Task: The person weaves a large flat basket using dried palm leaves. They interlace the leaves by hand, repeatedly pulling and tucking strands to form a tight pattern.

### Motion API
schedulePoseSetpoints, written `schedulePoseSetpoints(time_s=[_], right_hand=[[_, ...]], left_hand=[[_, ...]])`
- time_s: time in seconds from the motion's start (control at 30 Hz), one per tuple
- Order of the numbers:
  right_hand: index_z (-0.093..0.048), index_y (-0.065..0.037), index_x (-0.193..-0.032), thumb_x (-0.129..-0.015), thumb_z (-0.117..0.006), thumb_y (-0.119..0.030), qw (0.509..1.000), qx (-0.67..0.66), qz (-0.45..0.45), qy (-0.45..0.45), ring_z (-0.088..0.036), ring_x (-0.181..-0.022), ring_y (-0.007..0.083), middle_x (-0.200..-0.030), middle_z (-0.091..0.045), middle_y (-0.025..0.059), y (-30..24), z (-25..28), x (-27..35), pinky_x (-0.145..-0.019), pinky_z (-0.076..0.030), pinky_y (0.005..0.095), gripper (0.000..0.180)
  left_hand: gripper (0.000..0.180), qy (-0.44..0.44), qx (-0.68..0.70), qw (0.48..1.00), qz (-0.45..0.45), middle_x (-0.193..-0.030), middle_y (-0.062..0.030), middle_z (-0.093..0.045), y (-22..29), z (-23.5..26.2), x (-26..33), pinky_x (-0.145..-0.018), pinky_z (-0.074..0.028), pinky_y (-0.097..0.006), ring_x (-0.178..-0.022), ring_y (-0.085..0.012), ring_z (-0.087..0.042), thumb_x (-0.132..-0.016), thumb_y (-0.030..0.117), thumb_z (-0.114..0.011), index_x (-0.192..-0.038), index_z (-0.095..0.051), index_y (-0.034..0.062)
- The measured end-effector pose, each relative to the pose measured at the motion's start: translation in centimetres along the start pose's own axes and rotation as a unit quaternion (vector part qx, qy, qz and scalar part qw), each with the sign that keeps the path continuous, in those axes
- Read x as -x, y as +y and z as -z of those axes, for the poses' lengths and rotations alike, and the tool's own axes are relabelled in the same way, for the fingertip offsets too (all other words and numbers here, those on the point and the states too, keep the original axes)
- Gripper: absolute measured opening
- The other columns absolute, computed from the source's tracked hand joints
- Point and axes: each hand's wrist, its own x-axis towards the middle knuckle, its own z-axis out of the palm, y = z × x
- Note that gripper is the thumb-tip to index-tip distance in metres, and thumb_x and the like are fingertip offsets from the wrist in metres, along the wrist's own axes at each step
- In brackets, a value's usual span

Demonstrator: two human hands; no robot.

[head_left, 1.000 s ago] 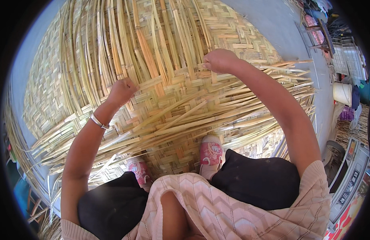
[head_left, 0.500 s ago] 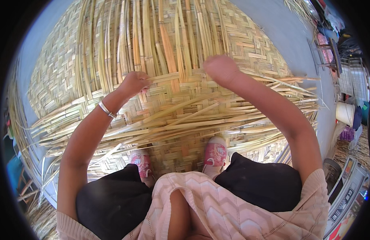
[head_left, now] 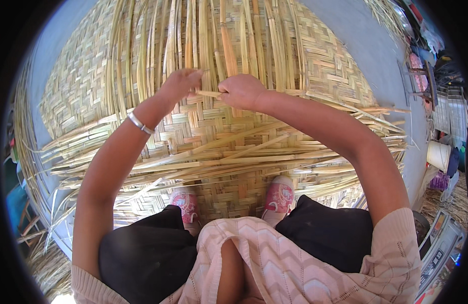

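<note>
Bamboo strip (head_left: 209,93) pinched between both hands, right over the middle of a big woven mat.

The left hand (head_left: 180,83) and right hand (head_left: 241,91) each have fingers closed on one end of that short flat strip, held just above the woven bamboo mat (head_left: 315,66) lying on the grey floor (head_left: 360,30). Looks to me like the weaving step, with a strip being lined up. I'd guess the next move calls for threading it over and under the loose upright strips (head_left: 229,35) without splitting it. The material is thin, pale-yellow, stiff-looking slats; the finished part shows a tight herringbone pattern, while loose strips (head_left: 234,162) fan out across the near side. Pink patterned shoes (head_left: 279,195) rest on the mat, and there's a silver bangle (head_left: 139,123) on the left wrist.
</note>
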Motion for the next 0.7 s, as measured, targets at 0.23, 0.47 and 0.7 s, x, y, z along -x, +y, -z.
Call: schedulePoseSetpoints(time_s=[0.23,0.47,0.7], right_hand=[[-0.065,-0.006,-0.084,-0.084,-0.058,-0.027,0.990,-0.106,-0.076,0.053,-0.061,-0.072,0.0322,-0.075,-0.063,0.0139,0.5,-0.5,0.0,-0.068,-0.047,0.0439,0.022],[-0.059,0.000,-0.077,-0.078,-0.056,-0.022,0.975,-0.169,-0.104,0.102,-0.061,-0.075,0.0364,-0.077,-0.063,0.0202,1.7,-1.2,-0.4,-0.070,-0.047,0.0456,0.022],[-0.063,-0.006,-0.085,-0.082,-0.060,-0.025,0.990,-0.128,-0.029,0.052,-0.060,-0.071,0.0294,-0.076,-0.063,0.0126,2.1,-1.7,-0.8,-0.066,-0.046,0.0404,0.019]], left_hand=[[0.042,0.000,0.068,0.995,0.074,-0.096,-0.0083,-0.054,0.8,0.3,-4.1,-0.071,-0.049,-0.029,-0.087,-0.0167,-0.053,-0.087,0.040,-0.063,-0.103,-0.060,0.0014],[0.033,-0.058,-0.009,0.991,0.121,-0.086,-0.0014,-0.052,0.5,0.0,-4.5,-0.065,-0.043,-0.027,-0.076,-0.0100,-0.046,-0.078,0.032,-0.076,-0.090,-0.059,0.0068],[0.042,-0.137,0.063,0.987,0.047,-0.097,0.0023,-0.054,-0.1,0.4,-2.8,-0.081,-0.037,-0.027,-0.090,-0.0103,-0.046,-0.076,0.031,-0.078,-0.103,-0.054,0.0105]])
